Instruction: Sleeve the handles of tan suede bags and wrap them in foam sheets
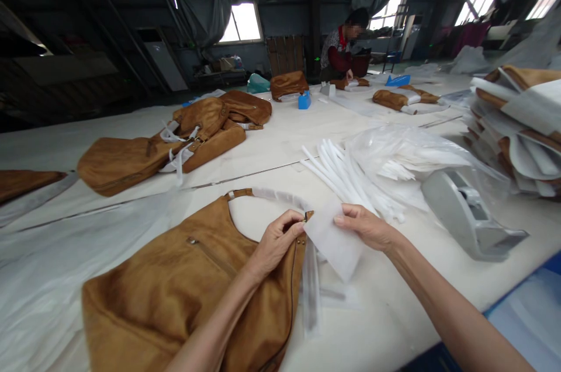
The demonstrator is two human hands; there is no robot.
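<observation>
A tan suede bag [175, 290] lies flat on the white table in front of me, its strap [272, 195] partly wrapped in white foam. My left hand [276, 240] pinches the end of the strap at the bag's right corner. My right hand [366, 226] grips a white foam sheet [335, 240] that hangs from that same strap end. Both hands are closed on what they hold.
A grey tape dispenser [464, 217] stands to the right, behind it a plastic bag of white foam strips [350, 176]. Wrapped bags are stacked at far right [517, 121], more tan bags [175, 144] lie at the left. A person [342, 48] works at the table's far end.
</observation>
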